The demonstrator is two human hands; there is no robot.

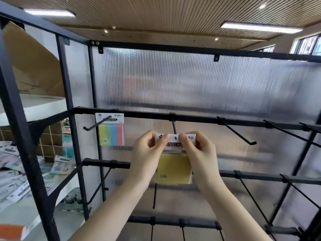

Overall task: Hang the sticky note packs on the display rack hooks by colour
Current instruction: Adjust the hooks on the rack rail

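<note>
Ribbed translucent panels (191, 80) back a black metal display rack (121, 113), under a slatted wooden ceiling (156, 13) with strip lights. On the left, beyond the rack's frame, a desk (22, 211) carries a loose heap of packaged packs (15, 180), and a brown cardboard sheet (29, 61) leans above a white shelf (34, 103).

At the far left of the upper rail a multicolour sticky note pack (111, 129) already hangs on its hook (97, 125), its stripes running vertically. To the right, bare hooks (236, 131) angle out toward the near side, well apart from each other.

Between them, the yellow sticky note pack (174, 168) hangs upright, long axis vertical, white header card at the top and printed face toward the camera. Its header sits right at the near tip of the middle hook (174, 126), which partly hides behind the card; whether the hook passes through the hole I cannot tell.

The left hand (147, 150) pinches the header's left end between thumb and fingers, and the right hand (199, 150) pinches its right end likewise.
</note>
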